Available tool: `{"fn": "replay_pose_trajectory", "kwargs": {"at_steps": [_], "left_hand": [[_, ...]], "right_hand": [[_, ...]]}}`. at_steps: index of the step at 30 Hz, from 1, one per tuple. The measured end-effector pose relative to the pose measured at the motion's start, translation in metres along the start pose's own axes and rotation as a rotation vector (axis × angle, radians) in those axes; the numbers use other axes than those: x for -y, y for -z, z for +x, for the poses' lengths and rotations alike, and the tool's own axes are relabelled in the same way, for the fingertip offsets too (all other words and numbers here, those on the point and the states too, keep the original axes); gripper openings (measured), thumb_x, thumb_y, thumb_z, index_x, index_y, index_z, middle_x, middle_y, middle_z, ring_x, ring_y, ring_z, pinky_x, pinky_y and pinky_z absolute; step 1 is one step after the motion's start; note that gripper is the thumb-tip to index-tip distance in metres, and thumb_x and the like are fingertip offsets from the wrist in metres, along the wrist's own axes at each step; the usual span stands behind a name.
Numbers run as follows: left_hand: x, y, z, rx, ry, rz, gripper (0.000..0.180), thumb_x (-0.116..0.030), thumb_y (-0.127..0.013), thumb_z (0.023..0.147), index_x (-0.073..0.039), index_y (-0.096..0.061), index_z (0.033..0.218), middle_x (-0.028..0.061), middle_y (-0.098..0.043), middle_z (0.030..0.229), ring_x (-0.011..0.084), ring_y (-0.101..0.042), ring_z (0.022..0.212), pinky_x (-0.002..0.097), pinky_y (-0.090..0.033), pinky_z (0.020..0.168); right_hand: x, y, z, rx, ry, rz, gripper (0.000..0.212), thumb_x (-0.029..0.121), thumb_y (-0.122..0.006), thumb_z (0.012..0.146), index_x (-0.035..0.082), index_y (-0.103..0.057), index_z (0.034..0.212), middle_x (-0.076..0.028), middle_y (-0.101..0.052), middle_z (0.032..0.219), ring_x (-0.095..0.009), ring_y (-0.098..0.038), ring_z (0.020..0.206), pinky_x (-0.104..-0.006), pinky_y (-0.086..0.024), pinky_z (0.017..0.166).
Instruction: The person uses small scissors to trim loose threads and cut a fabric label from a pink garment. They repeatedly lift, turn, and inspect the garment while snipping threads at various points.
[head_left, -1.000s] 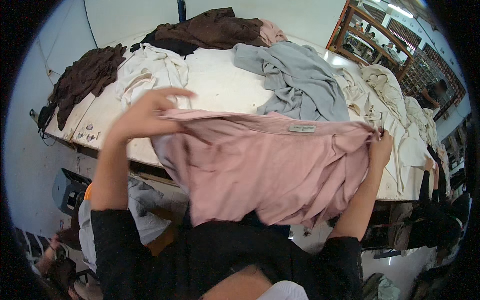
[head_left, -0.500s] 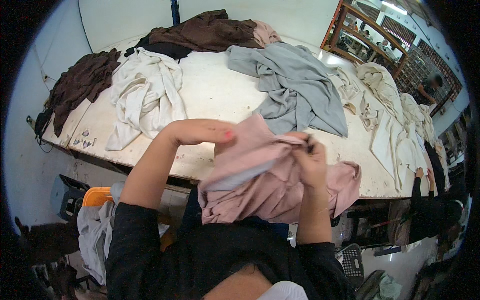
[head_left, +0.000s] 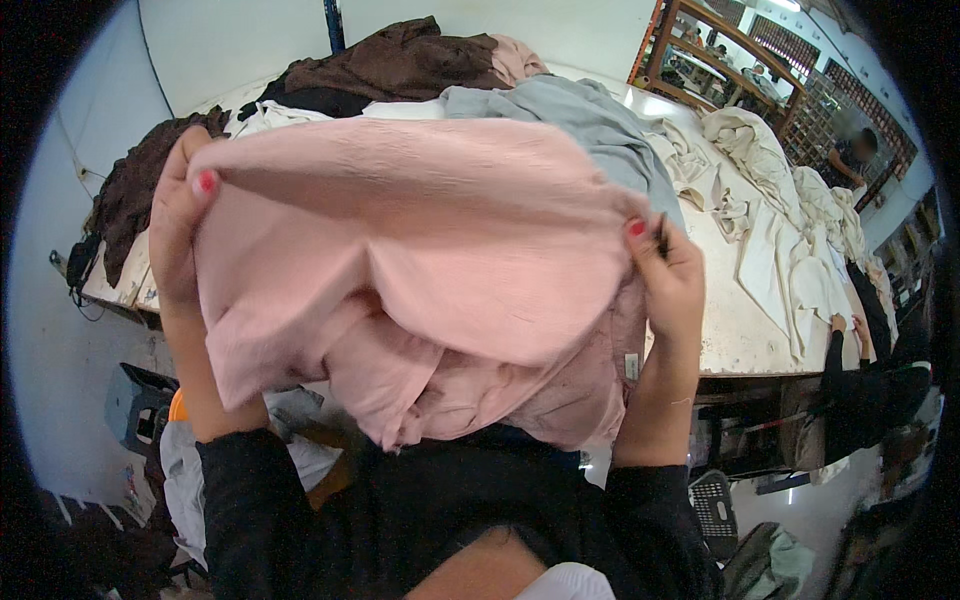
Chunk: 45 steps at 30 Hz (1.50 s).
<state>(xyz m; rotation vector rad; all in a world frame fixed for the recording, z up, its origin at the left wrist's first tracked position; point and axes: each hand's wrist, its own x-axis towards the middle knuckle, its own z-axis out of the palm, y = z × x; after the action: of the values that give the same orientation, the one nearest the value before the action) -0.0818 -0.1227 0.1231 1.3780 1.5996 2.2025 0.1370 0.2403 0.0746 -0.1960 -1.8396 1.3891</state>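
A pink garment [head_left: 450,200] is stretched wide between my two hands, bulging and partly blurred, its lower part bunched in folds above my lap. My left hand [head_left: 180,220] pinches its left edge, thumb on the near side. Gripping the opposite edge, my right hand [head_left: 668,275] has its thumb on the cloth; something small and dark shows among its fingers, too little to name. A small white label [head_left: 631,367] hangs on the cloth near my right wrist. Behind the garment lies grey cloth [head_left: 560,105], largely covered from view, and only the top of the white cloth [head_left: 285,115] shows.
Dark brown cloth [head_left: 390,65] lies along the back of the white table [head_left: 740,345], with more brown cloth [head_left: 130,195] at its left end. Cream garments [head_left: 790,215] line the right side, where another person's hands [head_left: 848,324] touch them. A dark basket [head_left: 712,510] stands below right.
My left hand has moved left and taken hold of the pink garment's edge. My right hand has shifted right and slightly lower, and the cloth has spread open between them.
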Motion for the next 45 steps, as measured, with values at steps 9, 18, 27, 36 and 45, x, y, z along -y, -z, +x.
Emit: {"fn": "replay_pose_trajectory", "kwargs": {"at_steps": [9,18,27,36,45], "left_hand": [[0.047,0.006,-0.055,0.633,0.894,0.743,0.035,-0.033,-0.074,0.077,-0.001,-0.068,0.090,0.0093,-0.068,0.084,0.0149,-0.061,0.079,0.0299,-0.049,0.074],[-0.053,0.176,-0.040,-0.458,-0.004,0.568,0.030,-0.008,-0.068,0.083,-0.006,-0.058,0.111,0.0025,-0.064,0.096,0.0108,-0.060,0.086,0.0252,-0.049,0.077],[0.040,0.105,-0.070,-0.201,0.188,1.047,0.012,-0.006,-0.070,0.073,0.001,-0.061,0.078,0.0023,-0.050,0.071,0.0117,-0.048,0.069,0.0247,-0.037,0.063],[0.128,0.085,-0.081,0.037,0.521,1.479,0.025,-0.006,-0.066,0.073,-0.003,-0.065,0.098,0.0170,-0.060,0.092,0.0361,-0.058,0.092,0.0412,-0.045,0.082],[0.155,-0.168,0.003,0.178,-0.109,0.439,0.036,-0.010,-0.073,0.074,-0.001,-0.063,0.108,0.0127,-0.061,0.109,0.0238,-0.058,0.104,0.0318,-0.044,0.091]], "right_hand": [[0.010,0.056,0.043,-0.338,0.179,0.297,0.015,0.016,-0.062,0.091,0.001,-0.064,0.093,-0.001,-0.063,0.085,-0.008,-0.055,0.074,-0.0205,-0.044,0.067],[0.013,0.039,0.024,-0.044,0.171,-0.017,0.024,0.025,-0.064,0.091,0.001,-0.065,0.092,0.005,-0.058,0.077,-0.003,-0.048,0.070,-0.0182,-0.039,0.065],[-0.045,0.080,-0.017,-0.118,0.111,-0.029,0.025,0.017,-0.066,0.089,-0.004,-0.064,0.102,-0.005,-0.066,0.089,-0.011,-0.057,0.079,-0.0256,-0.046,0.076],[-0.107,0.068,-0.039,0.033,-0.220,-0.192,0.019,0.004,-0.060,0.087,-0.003,-0.064,0.105,-0.001,-0.065,0.091,-0.007,-0.055,0.084,-0.0209,-0.044,0.078],[-0.059,0.031,-0.049,0.075,-0.078,-0.097,0.014,0.002,-0.059,0.088,-0.002,-0.065,0.100,0.000,-0.064,0.088,-0.006,-0.053,0.079,-0.0198,-0.042,0.072]]}}
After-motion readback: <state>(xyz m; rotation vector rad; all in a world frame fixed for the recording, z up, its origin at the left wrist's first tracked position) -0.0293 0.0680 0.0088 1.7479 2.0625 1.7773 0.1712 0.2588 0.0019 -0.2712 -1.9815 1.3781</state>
